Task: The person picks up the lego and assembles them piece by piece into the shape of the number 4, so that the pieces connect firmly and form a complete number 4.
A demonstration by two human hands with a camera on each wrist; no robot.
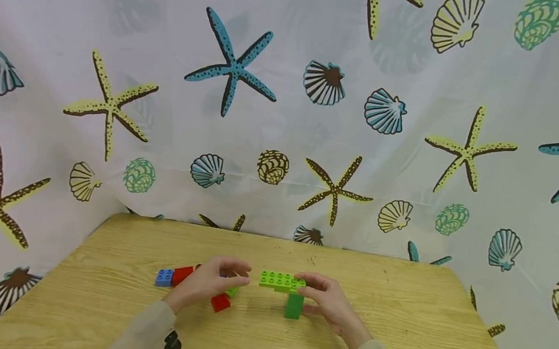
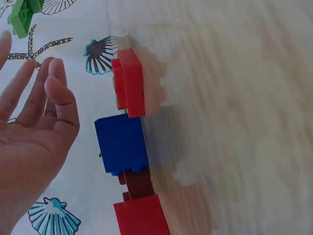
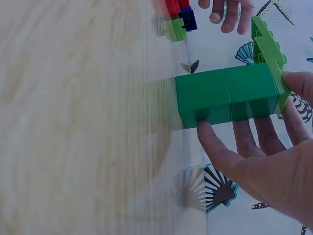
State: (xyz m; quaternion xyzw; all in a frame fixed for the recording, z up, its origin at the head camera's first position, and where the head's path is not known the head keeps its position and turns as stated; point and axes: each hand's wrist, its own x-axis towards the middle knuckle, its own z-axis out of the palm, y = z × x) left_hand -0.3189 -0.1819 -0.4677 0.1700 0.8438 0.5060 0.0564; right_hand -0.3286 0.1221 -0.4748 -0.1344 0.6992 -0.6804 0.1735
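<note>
A small structure stands upright on the table: two stacked dark green blocks [image 3: 203,98] with light green studded pieces [image 1: 274,280] on top, jutting out to the left. My right hand [image 1: 330,304] holds this structure from the right. One finger lies over the light green top and others rest along the dark green side, as the right wrist view shows. My left hand [image 1: 212,280] hangs in the air left of the overhang, fingers apart and loosely bent, holding nothing. Close by it are a red brick [image 1: 220,302] and a blue block [image 2: 122,144].
More loose bricks lie left of the structure, among them a light blue brick [image 1: 163,278], a red one [image 1: 182,275] and a light green one [image 3: 175,30]. My left forearm overlaps some of them. A shell-patterned curtain [image 1: 273,138] rises behind the wooden table [image 1: 400,308].
</note>
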